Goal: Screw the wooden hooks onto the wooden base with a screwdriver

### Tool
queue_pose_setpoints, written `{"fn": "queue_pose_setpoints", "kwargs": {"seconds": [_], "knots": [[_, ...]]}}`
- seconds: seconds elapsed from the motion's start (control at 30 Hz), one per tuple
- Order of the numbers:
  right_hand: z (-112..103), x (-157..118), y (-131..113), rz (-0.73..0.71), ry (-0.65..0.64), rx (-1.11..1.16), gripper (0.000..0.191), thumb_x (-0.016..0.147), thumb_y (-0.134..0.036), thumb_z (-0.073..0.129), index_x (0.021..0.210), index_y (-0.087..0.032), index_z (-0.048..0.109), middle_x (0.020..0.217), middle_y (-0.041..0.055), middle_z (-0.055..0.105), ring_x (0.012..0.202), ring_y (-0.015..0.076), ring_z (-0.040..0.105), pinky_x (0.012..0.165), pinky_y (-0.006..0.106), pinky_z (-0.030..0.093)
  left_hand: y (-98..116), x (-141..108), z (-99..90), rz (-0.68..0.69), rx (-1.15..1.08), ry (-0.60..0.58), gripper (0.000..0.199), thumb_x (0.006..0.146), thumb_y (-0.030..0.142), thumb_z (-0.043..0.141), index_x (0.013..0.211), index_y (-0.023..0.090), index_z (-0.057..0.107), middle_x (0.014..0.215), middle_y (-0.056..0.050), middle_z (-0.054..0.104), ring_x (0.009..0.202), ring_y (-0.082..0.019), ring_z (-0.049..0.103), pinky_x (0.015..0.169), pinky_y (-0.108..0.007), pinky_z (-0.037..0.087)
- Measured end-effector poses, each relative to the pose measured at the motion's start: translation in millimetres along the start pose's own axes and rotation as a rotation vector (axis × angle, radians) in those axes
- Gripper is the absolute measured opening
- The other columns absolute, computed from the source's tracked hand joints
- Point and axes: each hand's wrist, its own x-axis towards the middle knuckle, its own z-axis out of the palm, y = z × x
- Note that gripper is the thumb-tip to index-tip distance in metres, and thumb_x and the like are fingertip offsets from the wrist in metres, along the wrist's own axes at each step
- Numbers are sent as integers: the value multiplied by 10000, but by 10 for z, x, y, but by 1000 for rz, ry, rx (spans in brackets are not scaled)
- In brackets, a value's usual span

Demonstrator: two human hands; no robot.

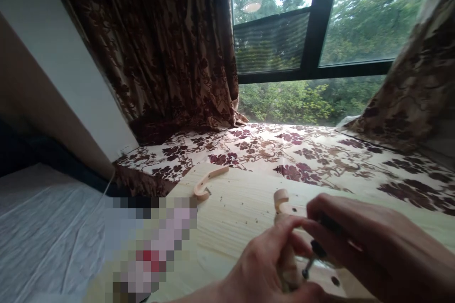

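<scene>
At the lower middle, my left hand (261, 258) is closed around a pale curved wooden piece (287, 270). My right hand (369, 241) closes from the right on a dark-handled screwdriver (318, 248); most of its handle is hidden by the fingers. A metal screw (305, 272) shows at the tool's lower end, beside the wooden piece. Just beyond my fingers, the hooked end of a wooden part (280, 196) sticks up, with a dark hole in its flat arm. Another dark hole (335, 280) shows in wood below my right hand.
Under everything lies a light wooden board (227, 227) with several tiny screws or bits on it. A second curved wooden hook (209, 182) rests near its far left edge. Flowered fabric (263, 147) covers the sill behind. The lower left is pixelated.
</scene>
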Motion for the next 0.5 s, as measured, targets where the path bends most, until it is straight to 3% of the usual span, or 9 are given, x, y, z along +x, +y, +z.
{"fn": "queue_pose_setpoints", "kwargs": {"seconds": [0.1,0.2,0.33,0.37,0.43,0.5], "knots": [[-48,34,-53,105,-77,58,176,918,-271,444,750,-218,456,665,-31,577,528,90,505,479,220,357,-68,37,27,17,43,-40,598,666,163,615,1222,270,424,882,21,611,592,-67,526,535,-158,448],[-61,50,-72,165,-114,89,174,930,-254,420,764,-212,453,693,-29,572,565,94,501,522,236,348,-187,75,73,201,140,36,591,645,138,553,1213,251,435,847,20,610,687,-102,577,628,-189,497],[-72,49,-79,195,-143,75,168,924,-241,424,759,-210,429,682,-28,553,549,105,465,517,263,312,-143,12,49,249,333,75,533,694,172,558,1208,223,428,917,6,626,836,-135,613,706,-196,520],[-73,44,-81,204,-138,70,167,922,-240,430,757,-212,421,682,-31,549,547,106,456,520,267,306,-85,-39,24,195,447,128,568,726,173,571,1261,219,384,1036,-16,620,935,-148,599,801,-222,506],[-74,31,-84,224,-133,59,171,918,-249,438,753,-216,411,684,-39,541,548,111,442,524,274,295,50,-179,-21,224,696,239,562,770,219,591,1288,217,373,1178,-38,582,1055,-174,554,933,-284,452],[-69,19,-82,241,-132,53,176,916,-263,445,749,-220,408,681,-45,533,548,113,434,522,278,285,162,-339,-19,258,843,398,505,762,146,585,1234,267,451,1108,1,613,984,-165,590,908,-285,475]]}}
